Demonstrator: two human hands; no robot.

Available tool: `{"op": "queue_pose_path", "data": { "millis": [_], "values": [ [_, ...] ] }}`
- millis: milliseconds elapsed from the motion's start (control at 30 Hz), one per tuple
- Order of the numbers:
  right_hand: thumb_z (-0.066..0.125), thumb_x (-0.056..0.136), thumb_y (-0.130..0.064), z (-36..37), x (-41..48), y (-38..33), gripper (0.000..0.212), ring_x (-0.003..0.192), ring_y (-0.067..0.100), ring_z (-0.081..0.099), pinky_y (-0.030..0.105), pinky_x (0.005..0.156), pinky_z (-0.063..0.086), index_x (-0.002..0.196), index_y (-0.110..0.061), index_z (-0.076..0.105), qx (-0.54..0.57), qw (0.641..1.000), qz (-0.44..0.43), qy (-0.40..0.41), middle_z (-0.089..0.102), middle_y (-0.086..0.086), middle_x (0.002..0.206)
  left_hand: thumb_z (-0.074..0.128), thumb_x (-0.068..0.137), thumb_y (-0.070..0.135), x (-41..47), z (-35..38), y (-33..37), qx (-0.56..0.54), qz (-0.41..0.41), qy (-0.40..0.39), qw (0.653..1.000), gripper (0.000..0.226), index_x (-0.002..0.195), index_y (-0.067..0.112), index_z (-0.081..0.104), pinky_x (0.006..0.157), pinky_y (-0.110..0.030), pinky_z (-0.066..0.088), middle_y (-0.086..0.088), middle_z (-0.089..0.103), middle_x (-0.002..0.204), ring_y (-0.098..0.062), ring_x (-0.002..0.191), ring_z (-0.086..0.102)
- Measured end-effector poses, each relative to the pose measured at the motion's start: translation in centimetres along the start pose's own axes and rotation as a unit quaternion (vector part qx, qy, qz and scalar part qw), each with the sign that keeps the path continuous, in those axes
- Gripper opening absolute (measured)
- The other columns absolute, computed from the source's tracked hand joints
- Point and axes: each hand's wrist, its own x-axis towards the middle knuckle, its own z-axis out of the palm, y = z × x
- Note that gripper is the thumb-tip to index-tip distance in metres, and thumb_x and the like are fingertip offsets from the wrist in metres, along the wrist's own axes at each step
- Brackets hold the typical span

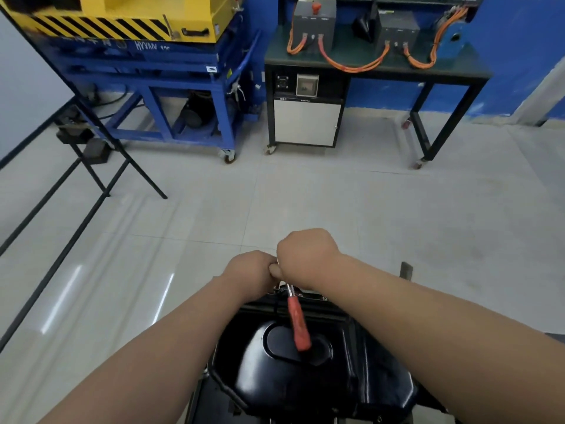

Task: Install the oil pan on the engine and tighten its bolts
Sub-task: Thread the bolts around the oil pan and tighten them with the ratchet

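A glossy black oil pan (305, 374) sits upside-down on the engine at the bottom centre. A ratchet wrench with a red handle (298, 322) stands over the pan's far flange, its handle slanting back toward me. My right hand (305, 252) curls over the wrench's metal head end at the far rim. My left hand (250, 270) is bunched right beside it, fingers curled against the same spot; what they pinch is hidden. The bolts under the hands cannot be seen.
Pale tiled floor lies beyond the engine. A blue wheeled cart (171, 87) carrying a yellow machine (122, 16) stands at the back left. A black bench (376, 71) with grey boxes and orange cables stands at the back right. A black folding frame (91, 166) is at left.
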Motion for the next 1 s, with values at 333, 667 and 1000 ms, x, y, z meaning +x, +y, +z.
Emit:
{"op": "queue_pose_path", "data": {
  "millis": [333,667,1000],
  "values": [
    [0.042,0.091,-0.043,-0.1,-0.8,-0.1,0.032,0.065,0.023,0.047,0.027,0.053,0.029,0.079,-0.019,0.06,-0.025,1.0,-0.016,-0.003,0.056,0.001,0.077,0.044,0.087,0.032,0.4,0.1,-0.1,0.043,0.065,0.006,0.997,0.024,0.084,0.015,0.061,0.063,-0.028,0.04,-0.007,0.067,0.091,-0.029,0.085,0.061],
    [0.043,0.091,-0.048,0.0,-0.4,-0.1,0.035,0.079,0.024,0.059,0.029,0.063,0.034,0.087,-0.019,0.063,-0.041,0.999,-0.003,0.005,0.05,0.0,0.075,0.038,0.09,0.043,1.5,-1.0,-1.3,0.073,0.175,-0.013,0.982,0.036,0.065,0.019,0.045,0.056,-0.028,0.035,-0.01,0.065,0.084,-0.03,0.078,0.06],
    [0.049,0.091,-0.032,-0.6,-0.3,0.5,0.025,0.099,0.026,0.055,0.038,0.079,0.039,0.108,-0.015,0.056,-0.078,0.995,-0.055,0.025,0.053,0.006,0.11,0.041,0.087,0.037,1.6,-0.4,-2.2,0.044,0.219,-0.001,0.975,0.028,0.065,0.021,0.039,0.056,-0.029,0.037,-0.008,0.063,0.078,-0.029,0.074,0.06]
  ]
}}
